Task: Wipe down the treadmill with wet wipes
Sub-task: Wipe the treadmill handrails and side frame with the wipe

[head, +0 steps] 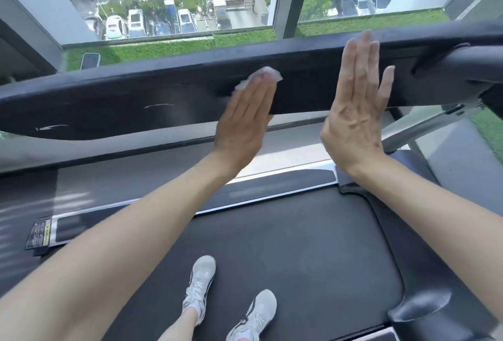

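Under the left hand (245,120), crumpled white wet wipe (269,73) on black treadmill (130,95).

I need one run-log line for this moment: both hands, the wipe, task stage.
left hand: flat, presses wet wipe on treadmill console bar | right hand: flat, at the bar, no wipe | stage: wiping console bar

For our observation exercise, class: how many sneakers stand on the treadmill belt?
2. The left sneaker is further forward on the treadmill belt; the right sneaker is beside it, near the view's bottom edge. None seems hidden.
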The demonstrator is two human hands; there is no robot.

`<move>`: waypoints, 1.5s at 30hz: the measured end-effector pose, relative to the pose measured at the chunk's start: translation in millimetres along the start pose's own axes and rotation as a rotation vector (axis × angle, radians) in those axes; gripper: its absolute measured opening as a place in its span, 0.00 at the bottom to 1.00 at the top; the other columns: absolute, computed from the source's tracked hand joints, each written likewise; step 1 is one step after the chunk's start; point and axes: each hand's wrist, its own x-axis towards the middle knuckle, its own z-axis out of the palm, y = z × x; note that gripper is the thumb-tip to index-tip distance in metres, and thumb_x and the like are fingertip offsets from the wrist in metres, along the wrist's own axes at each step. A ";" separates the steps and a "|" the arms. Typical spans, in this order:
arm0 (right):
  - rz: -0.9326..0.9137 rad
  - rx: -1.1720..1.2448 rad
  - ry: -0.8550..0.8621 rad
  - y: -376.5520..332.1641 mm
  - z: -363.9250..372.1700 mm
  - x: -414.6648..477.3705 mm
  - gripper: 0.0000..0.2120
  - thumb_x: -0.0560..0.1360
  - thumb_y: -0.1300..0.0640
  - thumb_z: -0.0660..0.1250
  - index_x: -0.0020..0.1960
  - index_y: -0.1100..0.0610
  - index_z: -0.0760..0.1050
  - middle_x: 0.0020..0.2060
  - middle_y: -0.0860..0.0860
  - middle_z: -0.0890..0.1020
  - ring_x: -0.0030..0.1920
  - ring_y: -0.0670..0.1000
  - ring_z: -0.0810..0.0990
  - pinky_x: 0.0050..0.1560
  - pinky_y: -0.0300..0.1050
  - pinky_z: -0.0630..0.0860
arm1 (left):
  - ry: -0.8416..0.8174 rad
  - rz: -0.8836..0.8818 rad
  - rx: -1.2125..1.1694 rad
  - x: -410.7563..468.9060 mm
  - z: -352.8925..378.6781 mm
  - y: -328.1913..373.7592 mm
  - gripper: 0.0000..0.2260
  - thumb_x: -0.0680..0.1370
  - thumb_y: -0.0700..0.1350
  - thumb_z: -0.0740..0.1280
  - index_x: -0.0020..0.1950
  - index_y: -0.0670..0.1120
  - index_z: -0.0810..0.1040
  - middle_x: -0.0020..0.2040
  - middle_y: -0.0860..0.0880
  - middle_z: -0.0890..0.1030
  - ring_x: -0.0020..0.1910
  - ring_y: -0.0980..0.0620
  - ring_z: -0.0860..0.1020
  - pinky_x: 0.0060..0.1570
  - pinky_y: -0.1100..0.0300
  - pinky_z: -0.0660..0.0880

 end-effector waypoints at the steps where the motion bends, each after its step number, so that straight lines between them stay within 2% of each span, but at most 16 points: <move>1: -0.014 0.013 -0.002 -0.2 0.1 1.4 0.47 0.60 0.77 0.53 0.76 0.65 0.44 0.76 0.62 0.48 0.76 0.58 0.44 0.72 0.53 0.34 | -0.014 -0.096 -0.023 -17.7 -0.6 -12.9 0.35 0.79 0.44 0.64 0.77 0.38 0.45 0.76 0.40 0.51 0.76 0.42 0.45 0.74 0.54 0.37; 3: -0.041 0.066 0.003 -0.8 2.7 2.3 0.46 0.59 0.77 0.53 0.76 0.65 0.44 0.76 0.62 0.49 0.76 0.58 0.44 0.73 0.52 0.34 | -0.047 -0.266 -0.053 -38.5 -2.9 -21.9 0.32 0.75 0.38 0.64 0.74 0.34 0.52 0.72 0.33 0.59 0.72 0.37 0.51 0.73 0.52 0.38; 5: -0.088 0.106 0.009 -3.6 7.5 1.5 0.45 0.59 0.78 0.52 0.76 0.65 0.45 0.76 0.64 0.50 0.76 0.58 0.45 0.73 0.50 0.35 | -0.081 -0.360 -0.148 -28.2 -6.4 -4.0 0.31 0.69 0.32 0.58 0.72 0.33 0.53 0.72 0.33 0.56 0.71 0.35 0.49 0.73 0.51 0.38; 7: -0.128 0.122 0.019 -8.0 12.8 2.2 0.44 0.60 0.78 0.52 0.75 0.66 0.47 0.75 0.65 0.52 0.76 0.59 0.47 0.74 0.50 0.36 | -0.115 -0.305 -0.301 -4.5 -9.3 27.5 0.34 0.67 0.30 0.52 0.74 0.37 0.50 0.73 0.40 0.51 0.74 0.42 0.44 0.72 0.55 0.34; 11: -0.151 0.120 0.036 -19.8 21.9 11.2 0.43 0.61 0.76 0.54 0.75 0.67 0.50 0.75 0.65 0.55 0.75 0.60 0.49 0.73 0.50 0.37 | -0.078 -0.262 -0.353 18.4 -8.0 49.8 0.36 0.69 0.29 0.58 0.75 0.39 0.49 0.74 0.46 0.50 0.74 0.48 0.43 0.73 0.56 0.34; 16: -0.189 0.119 0.062 -29.1 28.0 17.8 0.41 0.61 0.76 0.51 0.75 0.67 0.52 0.74 0.64 0.56 0.75 0.59 0.50 0.74 0.49 0.37 | -0.008 -0.575 -0.259 -6.8 -9.0 26.3 0.38 0.64 0.29 0.55 0.73 0.35 0.47 0.72 0.37 0.50 0.71 0.36 0.48 0.73 0.52 0.38; 23: -0.385 0.138 0.058 -46.9 35.4 25.3 0.31 0.71 0.72 0.50 0.74 0.65 0.55 0.74 0.62 0.61 0.74 0.58 0.55 0.75 0.49 0.42 | -0.002 -0.337 -0.367 8.4 -3.2 40.1 0.46 0.73 0.39 0.65 0.76 0.44 0.32 0.74 0.45 0.46 0.73 0.47 0.48 0.73 0.58 0.37; 25: -0.434 0.134 0.064 -57.5 38.7 28.4 0.32 0.69 0.73 0.51 0.74 0.65 0.56 0.73 0.62 0.61 0.74 0.59 0.56 0.75 0.50 0.43 | -0.019 -0.384 -0.313 -6.6 -2.5 21.2 0.41 0.71 0.35 0.64 0.75 0.42 0.39 0.73 0.43 0.48 0.73 0.45 0.48 0.75 0.54 0.44; 27: -0.521 0.107 0.082 -69.2 42.4 29.3 0.33 0.69 0.75 0.50 0.74 0.65 0.56 0.73 0.62 0.62 0.74 0.59 0.57 0.75 0.50 0.44 | -0.013 -0.519 -0.344 -23.3 -8.4 -7.6 0.33 0.70 0.33 0.53 0.72 0.41 0.42 0.71 0.40 0.51 0.72 0.39 0.49 0.73 0.47 0.53; 32: -0.721 0.029 0.071 -98.2 45.9 26.2 0.28 0.74 0.70 0.47 0.74 0.64 0.59 0.73 0.60 0.64 0.74 0.57 0.61 0.74 0.52 0.53 | 0.074 -0.813 -0.386 -34.8 -23.8 -35.0 0.30 0.73 0.31 0.47 0.75 0.42 0.45 0.73 0.38 0.47 0.73 0.39 0.47 0.73 0.55 0.40; 35: -0.748 0.018 0.053 -112.1 44.1 24.4 0.24 0.81 0.64 0.40 0.74 0.64 0.60 0.72 0.59 0.66 0.73 0.56 0.64 0.74 0.50 0.52 | -0.092 -0.778 -0.389 -28.1 -6.6 -18.8 0.23 0.84 0.40 0.47 0.78 0.38 0.44 0.78 0.37 0.47 0.77 0.42 0.44 0.74 0.54 0.33; 37: -0.786 0.020 0.057 -119.1 46.6 25.4 0.23 0.81 0.63 0.41 0.74 0.63 0.60 0.72 0.59 0.66 0.73 0.56 0.63 0.74 0.49 0.52 | -0.192 -0.698 -0.288 -36.1 3.7 -26.4 0.25 0.84 0.43 0.51 0.77 0.36 0.45 0.78 0.39 0.46 0.77 0.43 0.42 0.73 0.51 0.31; 39: -0.819 0.024 0.054 -125.6 52.6 25.0 0.25 0.78 0.67 0.41 0.74 0.64 0.60 0.72 0.59 0.65 0.73 0.56 0.62 0.74 0.50 0.52 | -0.057 -0.754 -0.329 -46.0 -6.9 -49.2 0.33 0.78 0.34 0.61 0.77 0.37 0.43 0.77 0.38 0.47 0.77 0.43 0.42 0.74 0.56 0.36; 42: -0.836 0.016 0.073 -138.0 64.6 23.2 0.29 0.73 0.71 0.48 0.74 0.64 0.59 0.73 0.60 0.63 0.74 0.56 0.58 0.75 0.52 0.51 | 0.158 -1.020 -0.451 -54.7 -30.7 -79.2 0.38 0.70 0.24 0.56 0.75 0.32 0.40 0.76 0.40 0.44 0.76 0.55 0.42 0.72 0.69 0.41; 43: -0.833 0.019 0.087 -142.3 67.7 21.7 0.29 0.73 0.71 0.49 0.74 0.64 0.59 0.73 0.60 0.64 0.74 0.57 0.58 0.75 0.52 0.50 | 0.159 -1.073 -0.468 -55.2 -33.4 -81.0 0.36 0.71 0.25 0.53 0.75 0.33 0.39 0.76 0.42 0.42 0.75 0.58 0.40 0.72 0.70 0.41; 45: -0.813 0.036 0.130 -151.6 71.4 20.8 0.26 0.76 0.70 0.47 0.73 0.64 0.60 0.72 0.60 0.65 0.73 0.56 0.60 0.75 0.51 0.51 | 0.082 -0.937 -0.459 -56.8 -26.1 -74.4 0.29 0.78 0.34 0.50 0.77 0.40 0.42 0.78 0.41 0.44 0.76 0.50 0.43 0.74 0.64 0.41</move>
